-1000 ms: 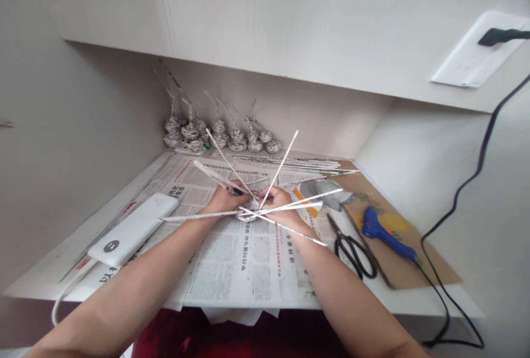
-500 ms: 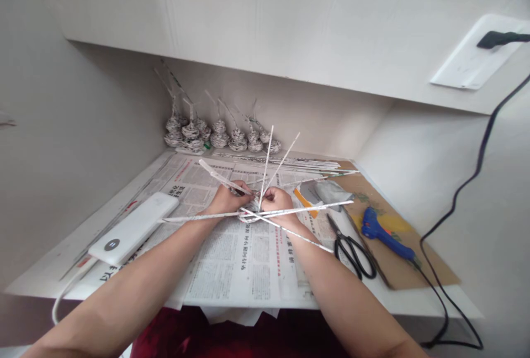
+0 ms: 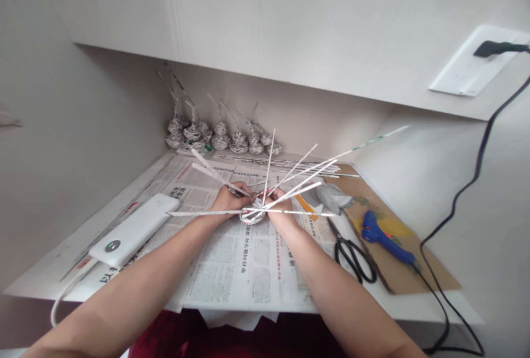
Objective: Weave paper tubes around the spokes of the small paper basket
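Note:
A small round weave of rolled newspaper sits between my hands, low over the newspaper-covered table. Several thin paper sticks fan out from it to the left, the back and the right. My left hand is closed on the weave's left side, thumb toward the middle. On the other side my right hand has its fingers bent in at the weave and the foot of the sticks; sticks crossing over it partly hide what the fingertips pinch.
Several gourd-shaped paper weaves stand along the back wall. Loose paper sticks lie in front of them. To the right are black scissors, a grey cloth and a blue glue gun on cardboard. A white power bank lies left.
Sticks on the right have swung upward and away; a long green-marked one now points to the back right. The stick that lay across my right forearm is no longer there.

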`<state>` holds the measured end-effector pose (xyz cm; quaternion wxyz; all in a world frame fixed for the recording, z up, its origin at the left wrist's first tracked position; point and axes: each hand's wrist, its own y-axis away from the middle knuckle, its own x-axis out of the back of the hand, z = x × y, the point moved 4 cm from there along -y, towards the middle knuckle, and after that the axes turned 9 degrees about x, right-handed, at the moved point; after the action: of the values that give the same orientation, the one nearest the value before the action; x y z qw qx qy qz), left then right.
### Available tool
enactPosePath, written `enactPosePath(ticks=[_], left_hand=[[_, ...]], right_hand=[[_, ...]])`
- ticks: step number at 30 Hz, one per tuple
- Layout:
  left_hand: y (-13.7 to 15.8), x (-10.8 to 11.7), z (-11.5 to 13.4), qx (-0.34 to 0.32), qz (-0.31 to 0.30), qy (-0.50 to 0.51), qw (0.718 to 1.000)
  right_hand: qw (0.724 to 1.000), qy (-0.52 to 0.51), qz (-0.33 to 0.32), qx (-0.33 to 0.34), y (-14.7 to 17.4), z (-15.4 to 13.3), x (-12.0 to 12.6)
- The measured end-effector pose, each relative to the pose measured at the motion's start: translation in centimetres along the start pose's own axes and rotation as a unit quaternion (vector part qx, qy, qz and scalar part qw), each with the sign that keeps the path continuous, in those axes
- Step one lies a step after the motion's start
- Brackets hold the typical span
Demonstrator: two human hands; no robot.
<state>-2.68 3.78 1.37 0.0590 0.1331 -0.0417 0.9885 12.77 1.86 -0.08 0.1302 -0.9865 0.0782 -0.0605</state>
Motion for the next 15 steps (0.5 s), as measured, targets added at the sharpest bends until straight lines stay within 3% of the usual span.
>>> enactPosePath(ticks=[3, 9, 15], left_hand=[[-0.1, 0.1, -0.3, 0.02, 0.005, 0.02, 1.0], [0.1, -0.1, -0.1, 0.033, -0.022, 0.039, 0.998], [0.2, 0.0, 0.4, -0.005, -0.002, 0.021, 1.0]], right_hand=[[1.0, -0.003, 0.008, 0.0, 0.3, -0.3, 0.0], [0.995, 0.022, 0.055, 0.084, 0.2, -2.0, 0.7], [0.994, -0.059, 0.086, 0.033, -0.2, -1.6, 1.0]])
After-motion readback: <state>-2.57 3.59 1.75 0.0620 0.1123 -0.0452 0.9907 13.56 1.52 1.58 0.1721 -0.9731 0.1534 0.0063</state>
